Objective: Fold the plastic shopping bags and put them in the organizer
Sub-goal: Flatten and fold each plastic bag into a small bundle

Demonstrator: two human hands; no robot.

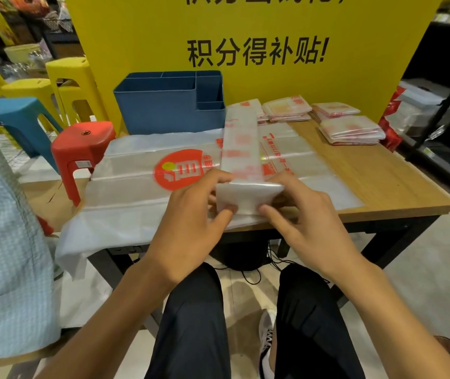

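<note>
Translucent white plastic, printed in red, is what I have between my fingers: my left hand [191, 212] and my right hand [300, 212] sit close together at the near edge of the wooden tabletop [382, 173], each pinching one side of the near end of a long, narrow folded bag strip [241, 149]. I have turned that end up into a short first fold, thumbs underneath and fingertips on top. The rest of the strip runs straight away from me toward the far edge.

Under it lies a wide, flat bag with a round red logo [182, 168], spread across the left part of the tabletop and hanging over the near left corner. The blue plastic organizer with several compartments [169, 105] stands at the far left edge, just beside the strip's far end. Folded bag packets [352, 129] are stacked near the far right corner.

The plastic looks slick and springy, so I judge the fold could pop open if either pinch loosens. An uneven pull could skew the strip, and dragging it may shift the loose bag underneath off the corner.
</note>
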